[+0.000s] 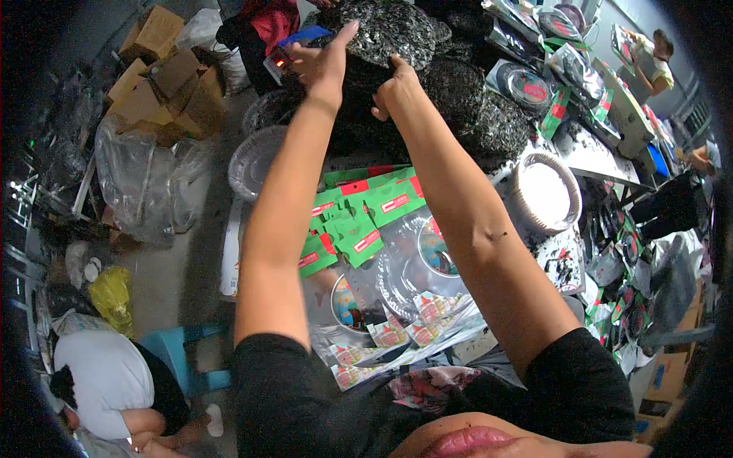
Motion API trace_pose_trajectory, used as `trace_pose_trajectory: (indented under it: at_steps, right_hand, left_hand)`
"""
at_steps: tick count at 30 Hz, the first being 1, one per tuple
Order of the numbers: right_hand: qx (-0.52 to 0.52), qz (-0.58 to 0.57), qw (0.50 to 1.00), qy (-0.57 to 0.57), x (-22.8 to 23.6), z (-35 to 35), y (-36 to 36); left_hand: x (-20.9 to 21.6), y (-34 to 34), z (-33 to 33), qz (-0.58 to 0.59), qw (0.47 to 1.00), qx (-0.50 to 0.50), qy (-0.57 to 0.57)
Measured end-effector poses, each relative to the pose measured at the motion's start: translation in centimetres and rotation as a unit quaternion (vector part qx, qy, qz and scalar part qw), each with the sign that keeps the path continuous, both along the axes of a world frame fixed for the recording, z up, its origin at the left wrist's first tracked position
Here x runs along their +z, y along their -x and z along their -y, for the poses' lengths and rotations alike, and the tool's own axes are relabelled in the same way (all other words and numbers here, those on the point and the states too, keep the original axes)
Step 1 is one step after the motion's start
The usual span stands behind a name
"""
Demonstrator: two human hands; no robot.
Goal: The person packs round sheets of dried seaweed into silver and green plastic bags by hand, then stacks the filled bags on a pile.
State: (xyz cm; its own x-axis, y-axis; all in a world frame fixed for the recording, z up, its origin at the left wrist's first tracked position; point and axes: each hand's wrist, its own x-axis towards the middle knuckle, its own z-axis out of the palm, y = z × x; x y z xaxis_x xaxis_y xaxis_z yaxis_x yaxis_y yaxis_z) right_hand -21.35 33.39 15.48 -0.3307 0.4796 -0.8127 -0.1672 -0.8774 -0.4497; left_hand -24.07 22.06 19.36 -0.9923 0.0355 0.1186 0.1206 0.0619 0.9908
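My left hand (324,67) is open at the far side of the table, palm turned inward and fingers spread. Beside it lies a round, glossy black clump of flaky material that looks like dried seaweed (389,34). My right hand (397,90) reaches to the near edge of this clump, index finger stretched out and touching or nearly touching it. The thumb stands apart; its other fingers are mostly hidden. More dark clumps (450,95) are heaped below and to the right. Between my forearms, clear plastic bags (397,267) with green and red header labels (365,217) lie on the table.
A blue device with a red lit display (282,62) stands left of the clump. Clear round trays (256,162) and a white round tray (546,191) flank my arms. Packed bags (527,88) pile up at right. Cardboard boxes (168,88) and a crouching person (107,382) are at left.
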Motion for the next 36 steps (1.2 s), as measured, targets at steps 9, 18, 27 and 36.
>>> trace_pose_trajectory:
  at_steps: [9, 18, 27, 36]
  right_hand:
    - [0.042, -0.165, 0.985, -0.031, 0.7, 1.3, -2.8]
    - [0.082, -0.327, 0.933, -0.122, 1.7, 4.9, -7.1]
    - [0.25, -0.453, 0.812, -0.268, -1.3, 1.9, -32.9]
    - [0.327, -0.11, 0.88, -0.327, -6.9, 3.5, -39.8]
  left_hand:
    - [-3.0, 8.2, -4.4, 0.236, 0.929, -0.281, -0.055]
    - [0.1, 2.3, -0.2, 0.178, 0.896, -0.309, -0.264]
    - [-4.8, -15.5, 13.9, 0.218, 0.89, -0.326, -0.234]
    - [-14.5, -25.9, 14.0, 0.369, 0.83, -0.355, -0.219]
